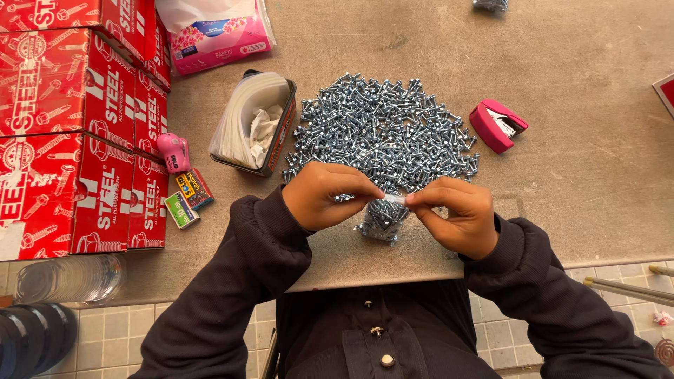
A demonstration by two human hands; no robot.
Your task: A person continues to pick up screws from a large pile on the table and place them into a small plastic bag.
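My left hand and my right hand both pinch the top edge of a small clear plastic bag of screws, which hangs between them just above the table's near edge. Directly behind the hands lies a large pile of silver screws on the grey table. Both arms wear dark sleeves.
Red cardboard boxes are stacked at the left. A box holding clear plastic bags stands left of the pile. A pink stapler lies to the right, a small pink stapler and two staple packets to the left. A pink tissue pack sits at the back.
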